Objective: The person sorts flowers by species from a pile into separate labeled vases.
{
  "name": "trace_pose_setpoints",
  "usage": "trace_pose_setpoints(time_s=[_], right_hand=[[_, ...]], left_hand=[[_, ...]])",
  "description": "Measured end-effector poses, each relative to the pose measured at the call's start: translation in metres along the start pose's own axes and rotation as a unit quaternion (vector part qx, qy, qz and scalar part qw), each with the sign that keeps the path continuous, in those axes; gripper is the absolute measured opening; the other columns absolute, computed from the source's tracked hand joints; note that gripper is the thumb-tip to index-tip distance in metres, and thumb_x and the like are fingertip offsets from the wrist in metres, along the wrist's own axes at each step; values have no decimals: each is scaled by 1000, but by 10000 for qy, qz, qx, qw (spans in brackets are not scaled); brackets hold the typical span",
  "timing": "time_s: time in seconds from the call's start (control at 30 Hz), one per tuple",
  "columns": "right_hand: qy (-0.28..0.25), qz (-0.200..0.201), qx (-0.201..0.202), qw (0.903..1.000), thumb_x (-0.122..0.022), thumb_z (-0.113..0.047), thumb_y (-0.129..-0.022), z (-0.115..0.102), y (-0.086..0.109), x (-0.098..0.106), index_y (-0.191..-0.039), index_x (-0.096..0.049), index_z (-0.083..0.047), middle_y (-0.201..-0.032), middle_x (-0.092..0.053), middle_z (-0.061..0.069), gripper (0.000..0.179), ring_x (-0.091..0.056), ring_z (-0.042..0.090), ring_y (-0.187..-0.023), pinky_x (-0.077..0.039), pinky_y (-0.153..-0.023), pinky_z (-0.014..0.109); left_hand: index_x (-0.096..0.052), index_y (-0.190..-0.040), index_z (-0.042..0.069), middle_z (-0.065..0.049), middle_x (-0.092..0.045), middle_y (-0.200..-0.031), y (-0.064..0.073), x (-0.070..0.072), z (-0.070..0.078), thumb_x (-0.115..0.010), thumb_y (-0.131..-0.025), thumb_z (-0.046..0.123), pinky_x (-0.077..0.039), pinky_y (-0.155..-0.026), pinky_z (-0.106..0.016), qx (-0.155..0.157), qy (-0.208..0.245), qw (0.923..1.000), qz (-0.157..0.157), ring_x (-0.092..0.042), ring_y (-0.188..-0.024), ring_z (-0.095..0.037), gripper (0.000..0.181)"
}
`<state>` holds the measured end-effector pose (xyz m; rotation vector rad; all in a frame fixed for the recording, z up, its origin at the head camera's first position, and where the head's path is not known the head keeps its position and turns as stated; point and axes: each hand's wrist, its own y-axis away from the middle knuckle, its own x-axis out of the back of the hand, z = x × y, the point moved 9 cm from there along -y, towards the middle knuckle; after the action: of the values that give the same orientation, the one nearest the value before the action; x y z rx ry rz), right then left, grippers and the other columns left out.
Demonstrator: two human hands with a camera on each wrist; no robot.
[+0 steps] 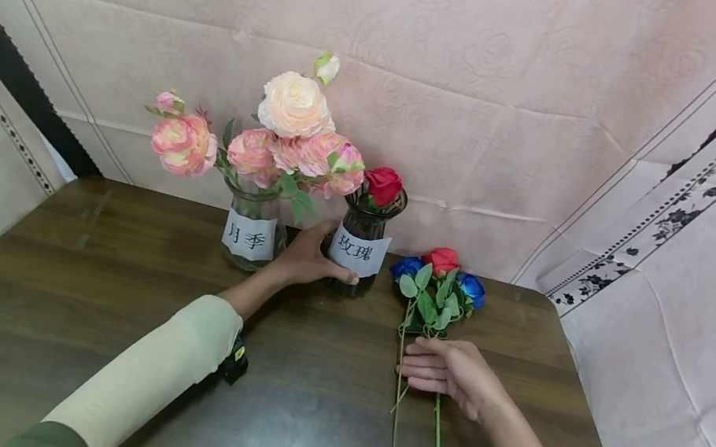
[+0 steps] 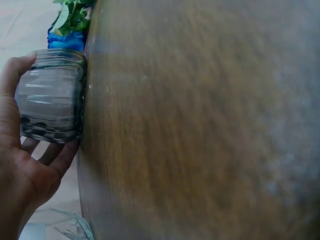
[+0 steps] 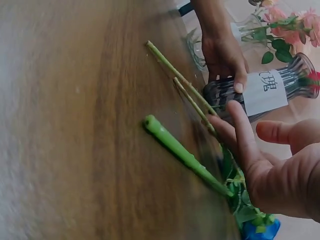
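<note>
My left hand (image 1: 308, 259) grips the low part of a dark ribbed glass vase (image 1: 341, 285), thumb across the front and fingers behind. A white paper label is on that vase, and a red rose (image 1: 382, 185) stands in it. Flowers lie on the table to the right: a red rose (image 1: 441, 260) between blue roses (image 1: 470, 290), with green leaves (image 1: 432, 309). Over their stems reaches my right hand (image 1: 458, 369), its fingers fairly straight and the thumb apart. In the right wrist view the fingertips are right at two thin stems (image 3: 192, 100); a thicker green stem (image 3: 182, 155) lies beside them.
A clear glass vase (image 1: 243, 261) with a white label stands left of the dark one, holding pink flowers (image 1: 185, 143) and a cream flower (image 1: 297, 106). The wooden table (image 1: 99, 306) meets a pale patterned cloth (image 1: 477, 117) behind; more cloth hangs at both sides.
</note>
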<state>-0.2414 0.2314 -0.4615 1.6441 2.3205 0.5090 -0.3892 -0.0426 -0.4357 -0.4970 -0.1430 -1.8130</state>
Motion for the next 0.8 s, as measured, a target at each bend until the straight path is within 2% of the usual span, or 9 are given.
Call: trace_pose_setpoints(time_s=[0.17, 0.3, 0.53, 0.8], right_hand=[[-459, -369, -90, 9982, -53, -20, -119, 6, 0, -1, -146, -61, 16, -132, -81, 24, 46, -84, 24, -113, -68, -100, 38], [-677, -504, -12, 9964, -58, -14, -117, 6, 1, -2, -144, -65, 13, -131, -82, 19, 39, -83, 22, -115, -67, -103, 38], [-800, -445, -54, 9958, -71, 2, -107, 9, -2, -4, -143, -67, 15, -118, -86, 11, 38, -83, 19, -109, -68, -99, 37], [-666, -353, -119, 9971, -71, 3, -106, 9, -2, -5, -139, -72, 10, -113, -87, 7, 33, -84, 17, -102, -69, -94, 37]], left_hand=[[-54, -164, 17, -12, -67, -156, 0, -1, 1, -104, -78, 31, -50, -124, -58, -17, -38, 10000, -8, -65, -143, -35, 100], [-54, -163, 15, -13, -67, -156, 0, 0, 3, -104, -78, 31, -50, -125, -59, -42, -22, 10000, -11, -65, -143, -36, 100], [-51, -166, 16, -12, -66, -158, 0, 0, 1, -104, -78, 30, -49, -125, -58, 19, -11, 10000, -13, -64, -144, -35, 105], [-50, -167, 16, -12, -65, -159, -2, 0, -2, -105, -77, 31, -48, -127, -58, 61, -64, 10000, 37, -63, -146, -35, 106]])
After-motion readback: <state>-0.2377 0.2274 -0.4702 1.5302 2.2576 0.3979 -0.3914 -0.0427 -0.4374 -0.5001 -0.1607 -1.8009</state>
